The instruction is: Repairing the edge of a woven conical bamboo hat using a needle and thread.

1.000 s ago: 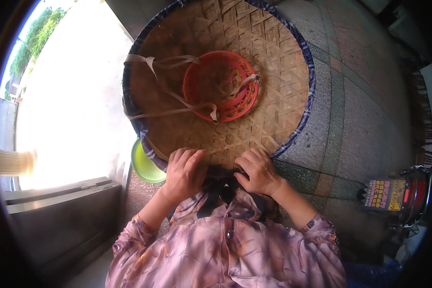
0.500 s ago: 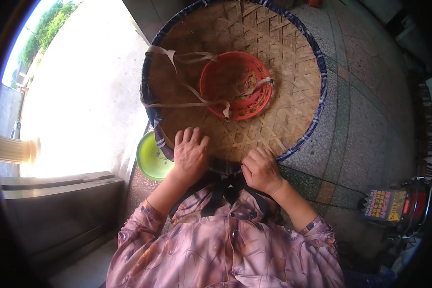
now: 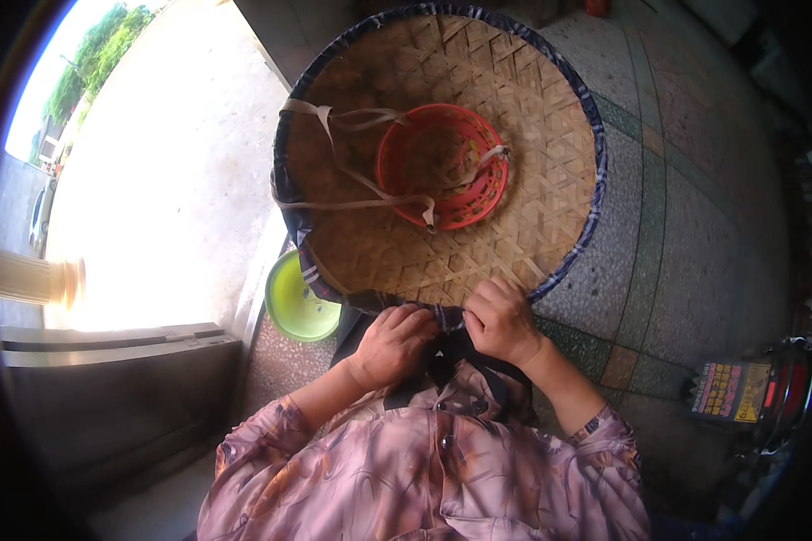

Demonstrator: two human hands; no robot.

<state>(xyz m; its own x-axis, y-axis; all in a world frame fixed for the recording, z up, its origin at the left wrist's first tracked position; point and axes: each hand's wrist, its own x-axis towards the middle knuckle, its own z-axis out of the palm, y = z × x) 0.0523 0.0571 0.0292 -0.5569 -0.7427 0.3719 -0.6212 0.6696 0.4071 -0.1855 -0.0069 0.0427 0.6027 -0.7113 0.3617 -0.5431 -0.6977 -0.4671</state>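
Our left hand [image 3: 393, 346] and right hand [image 3: 503, 326] grip the tray [image 3: 550, 135] by its near cloth rim [image 3: 600, 167]; within, we have a red basket [image 3: 480, 202] (pale straps [image 3: 323, 113] running left).

Round woven tray [image 3: 546, 180], cloth-edged

Daylight glare bleaches the flat, pale ground [image 3: 167, 194] at left; the grey speckled floor [image 3: 702, 234] dims rightward, vignetted black.
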